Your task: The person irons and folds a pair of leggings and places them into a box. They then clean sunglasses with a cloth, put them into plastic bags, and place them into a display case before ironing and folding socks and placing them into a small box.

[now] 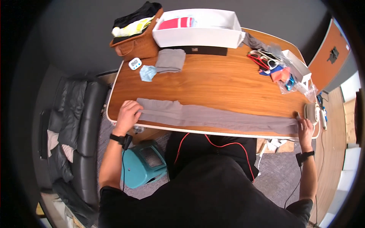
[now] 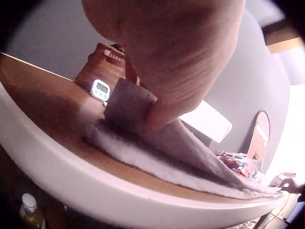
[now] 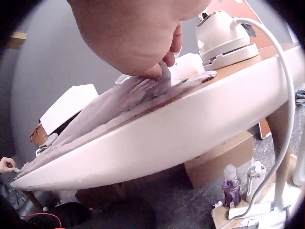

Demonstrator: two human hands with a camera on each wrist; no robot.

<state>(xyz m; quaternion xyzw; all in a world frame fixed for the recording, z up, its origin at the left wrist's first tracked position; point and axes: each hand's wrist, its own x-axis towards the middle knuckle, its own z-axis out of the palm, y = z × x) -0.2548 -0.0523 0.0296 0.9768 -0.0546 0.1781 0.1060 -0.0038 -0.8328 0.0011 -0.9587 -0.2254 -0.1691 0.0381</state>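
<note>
A long grey cloth [image 1: 213, 117] lies stretched along the table's near edge, folded lengthwise. At its left end my left hand [image 1: 128, 114] pinches the cloth; in the left wrist view the fingers of the left hand [image 2: 167, 71] hold a raised edge of the cloth [image 2: 190, 157]. My right hand [image 1: 305, 133] pinches the cloth's right end, and in the right wrist view the thumb and fingers of the right hand [image 3: 143, 38] grip a bunched bit of the cloth [image 3: 109, 102].
A folded grey cloth [image 1: 170, 60], a blue cloth [image 1: 147, 73] and a timer [image 1: 135, 63] lie at the back left. Behind stand a wicker basket [image 1: 138, 47] and a white box [image 1: 195, 37]. Sunglasses [image 1: 258, 60] and small items sit back right; a white kettle [image 3: 221, 36] stands beyond my right hand.
</note>
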